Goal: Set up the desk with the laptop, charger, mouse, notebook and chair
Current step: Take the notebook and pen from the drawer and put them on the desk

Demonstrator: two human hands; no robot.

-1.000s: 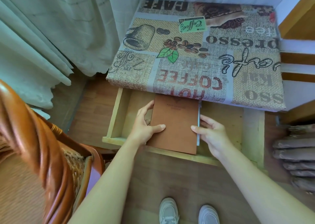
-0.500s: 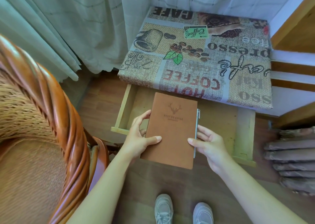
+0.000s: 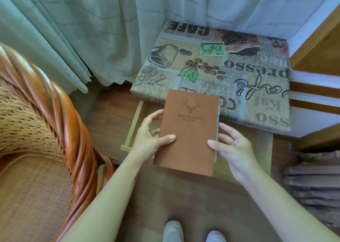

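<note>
A brown notebook (image 3: 189, 131) with a stag's head stamped on its cover is held flat in the air above the open wooden drawer (image 3: 132, 127). My left hand (image 3: 149, 140) grips its left edge, thumb on the cover and fingers underneath. My right hand (image 3: 233, 148) holds the right edge the same way, beside a pale strip along that edge. The notebook's far end overlaps the front of the desk (image 3: 257, 87), which is covered by a coffee-print cloth. A rattan chair (image 3: 46, 131) stands at the left.
Pale curtains (image 3: 82, 30) hang behind the desk and chair. Wooden shelving (image 3: 316, 57) rises at the right, with a stack of dark folded items (image 3: 312, 184) below it. My white shoes (image 3: 173, 230) stand on the wooden floor.
Both hands have lifted the notebook out of the drawer and up toward the desk's front edge. The view has shifted left, showing more of the chair.
</note>
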